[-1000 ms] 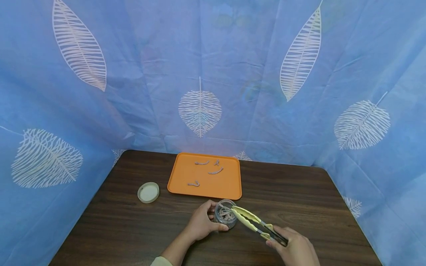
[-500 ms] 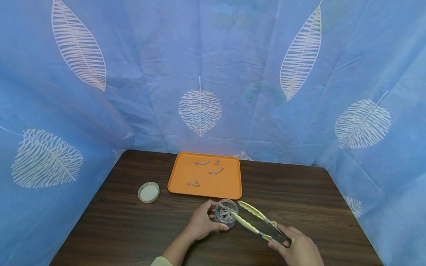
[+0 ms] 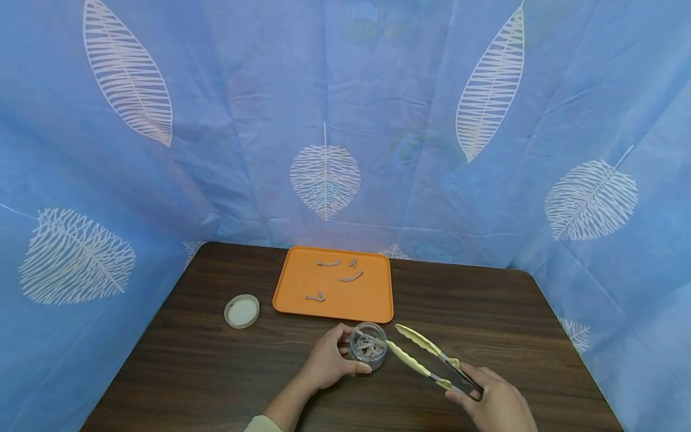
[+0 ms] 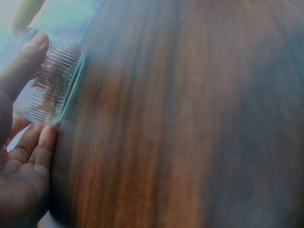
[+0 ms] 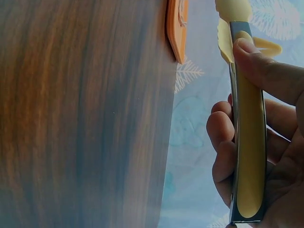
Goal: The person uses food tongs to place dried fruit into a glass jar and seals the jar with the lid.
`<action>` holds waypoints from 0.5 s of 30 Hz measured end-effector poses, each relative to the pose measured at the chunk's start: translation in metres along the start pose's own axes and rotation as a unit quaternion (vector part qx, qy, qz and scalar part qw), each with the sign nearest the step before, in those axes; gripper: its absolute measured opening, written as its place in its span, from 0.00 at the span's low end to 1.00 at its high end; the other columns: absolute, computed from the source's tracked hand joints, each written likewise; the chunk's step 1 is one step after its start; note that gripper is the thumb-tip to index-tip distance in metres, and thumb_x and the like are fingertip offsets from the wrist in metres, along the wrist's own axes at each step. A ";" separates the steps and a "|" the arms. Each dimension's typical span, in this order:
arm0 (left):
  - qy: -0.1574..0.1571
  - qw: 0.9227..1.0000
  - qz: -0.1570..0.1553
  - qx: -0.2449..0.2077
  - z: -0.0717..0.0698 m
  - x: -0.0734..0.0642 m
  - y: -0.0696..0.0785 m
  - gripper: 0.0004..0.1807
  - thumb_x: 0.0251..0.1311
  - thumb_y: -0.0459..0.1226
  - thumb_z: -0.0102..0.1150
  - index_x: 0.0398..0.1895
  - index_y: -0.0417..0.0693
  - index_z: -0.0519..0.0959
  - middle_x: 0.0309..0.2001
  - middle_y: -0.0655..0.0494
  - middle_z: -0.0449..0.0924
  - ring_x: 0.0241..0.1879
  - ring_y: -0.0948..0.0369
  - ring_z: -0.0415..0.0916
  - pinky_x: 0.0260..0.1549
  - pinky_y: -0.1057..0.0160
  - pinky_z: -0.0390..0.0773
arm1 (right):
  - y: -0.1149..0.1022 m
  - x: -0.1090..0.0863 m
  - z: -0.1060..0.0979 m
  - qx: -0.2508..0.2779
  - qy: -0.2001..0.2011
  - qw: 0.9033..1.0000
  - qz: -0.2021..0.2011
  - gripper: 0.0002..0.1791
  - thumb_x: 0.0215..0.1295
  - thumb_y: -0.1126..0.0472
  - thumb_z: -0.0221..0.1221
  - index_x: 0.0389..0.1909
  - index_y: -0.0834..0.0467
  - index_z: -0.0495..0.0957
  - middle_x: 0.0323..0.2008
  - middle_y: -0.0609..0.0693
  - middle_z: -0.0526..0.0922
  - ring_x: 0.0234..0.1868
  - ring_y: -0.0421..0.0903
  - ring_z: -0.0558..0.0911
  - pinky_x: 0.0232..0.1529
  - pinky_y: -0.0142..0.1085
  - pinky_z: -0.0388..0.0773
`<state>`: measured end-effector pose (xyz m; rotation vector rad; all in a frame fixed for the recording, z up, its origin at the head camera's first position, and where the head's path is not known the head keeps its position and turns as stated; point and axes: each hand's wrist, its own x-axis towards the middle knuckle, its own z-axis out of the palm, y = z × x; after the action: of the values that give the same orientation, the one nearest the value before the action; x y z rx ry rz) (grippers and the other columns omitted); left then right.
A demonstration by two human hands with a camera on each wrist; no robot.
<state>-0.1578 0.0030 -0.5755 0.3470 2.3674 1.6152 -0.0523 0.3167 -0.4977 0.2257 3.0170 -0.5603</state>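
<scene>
My left hand [image 3: 328,361] grips a small clear glass jar [image 3: 380,360] standing on the dark wooden table, its thumb along the near side and fingers behind. In the left wrist view the ribbed wall of the jar [image 4: 56,78] shows between thumb and fingers. Thin greyish strips [image 3: 369,346] lie in the jar, which has no lid on. Yellow-headed tongs [image 3: 412,362] are held in my right hand [image 3: 498,401], their arms spread apart. One tip is right at the jar's right rim; the other stands off behind it. Nothing shows between the tips.
Behind the jar lies an orange tray [image 3: 291,270] with several greyish strips [image 3: 351,276] spread on it. A round lid [image 3: 242,311] rests on the table at the left. Blue cloth [image 3: 324,90] with white leaf prints hangs around the table's back and sides.
The tongs, first nearly closed over the jar's mouth, have spread apart and moved right toward its rim. My left hand keeps its grip on the jar.
</scene>
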 end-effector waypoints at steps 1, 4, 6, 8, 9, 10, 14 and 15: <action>-0.001 1.000 -0.001 -0.001 0.000 0.000 0.000 0.38 0.45 0.41 0.91 0.60 0.50 0.81 0.56 0.50 0.84 0.52 0.54 0.85 0.53 0.53 0.89 | 0.000 0.000 0.001 -0.001 -0.001 1.000 -0.001 0.41 0.58 0.42 0.78 0.68 0.60 0.82 0.44 0.45 0.88 0.25 0.36 0.72 0.34 0.39 0.79; -0.002 1.000 -0.001 -0.002 0.000 0.001 0.000 0.37 0.45 0.41 0.91 0.60 0.50 0.81 0.56 0.50 0.83 0.52 0.54 0.85 0.53 0.53 0.89 | -0.004 0.000 0.002 0.001 -0.002 1.000 -0.001 0.41 0.58 0.41 0.78 0.68 0.59 0.83 0.40 0.42 0.86 0.24 0.34 0.72 0.33 0.37 0.78; -0.002 1.000 -0.001 -0.004 0.000 0.001 0.000 0.37 0.45 0.41 0.91 0.60 0.50 0.81 0.56 0.50 0.83 0.52 0.54 0.85 0.53 0.53 0.89 | -0.007 0.000 0.002 0.006 -0.002 1.000 -0.001 0.41 0.58 0.41 0.78 0.68 0.59 0.83 0.38 0.41 0.85 0.25 0.34 0.73 0.34 0.39 0.80; -0.001 1.000 -0.002 -0.005 0.000 0.001 0.000 0.37 0.45 0.40 0.91 0.60 0.49 0.81 0.56 0.50 0.83 0.52 0.54 0.85 0.54 0.53 0.89 | -0.011 0.001 0.001 0.010 -0.001 1.000 -0.002 0.40 0.58 0.42 0.78 0.68 0.59 0.83 0.37 0.41 0.85 0.26 0.34 0.76 0.37 0.44 0.85; -0.002 1.000 -0.002 -0.006 0.000 0.001 0.000 0.37 0.45 0.40 0.91 0.60 0.50 0.81 0.56 0.50 0.83 0.53 0.54 0.85 0.54 0.53 0.89 | -0.013 0.001 0.000 0.010 -0.001 1.000 -0.002 0.40 0.58 0.42 0.78 0.68 0.58 0.83 0.37 0.41 0.86 0.27 0.34 0.78 0.39 0.47 0.86; -0.003 1.000 -0.003 -0.008 0.000 0.001 0.000 0.37 0.45 0.40 0.91 0.60 0.50 0.81 0.55 0.50 0.83 0.53 0.54 0.85 0.54 0.52 0.89 | -0.015 0.001 0.000 0.011 -0.002 1.000 -0.002 0.40 0.58 0.42 0.79 0.68 0.58 0.83 0.38 0.42 0.86 0.28 0.35 0.79 0.40 0.50 0.87; -0.005 1.000 -0.002 -0.013 0.000 0.001 -0.001 0.37 0.45 0.40 0.91 0.60 0.50 0.81 0.56 0.50 0.84 0.53 0.54 0.85 0.55 0.51 0.89 | -0.022 0.004 -0.002 0.010 0.004 1.000 -0.007 0.41 0.57 0.42 0.79 0.68 0.59 0.83 0.44 0.51 0.90 0.30 0.37 0.83 0.38 0.49 0.87; -0.005 1.000 -0.002 -0.014 0.000 0.001 -0.001 0.37 0.45 0.40 0.91 0.60 0.49 0.81 0.56 0.50 0.84 0.54 0.54 0.85 0.55 0.51 0.89 | -0.025 0.005 -0.002 0.008 0.009 1.000 -0.010 0.40 0.57 0.43 0.79 0.67 0.60 0.83 0.43 0.51 0.90 0.30 0.37 0.83 0.36 0.46 0.86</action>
<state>-0.1586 0.0031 -0.5761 0.3444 2.3339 1.6391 -0.0607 0.2954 -0.4873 0.2026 3.0364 -0.5871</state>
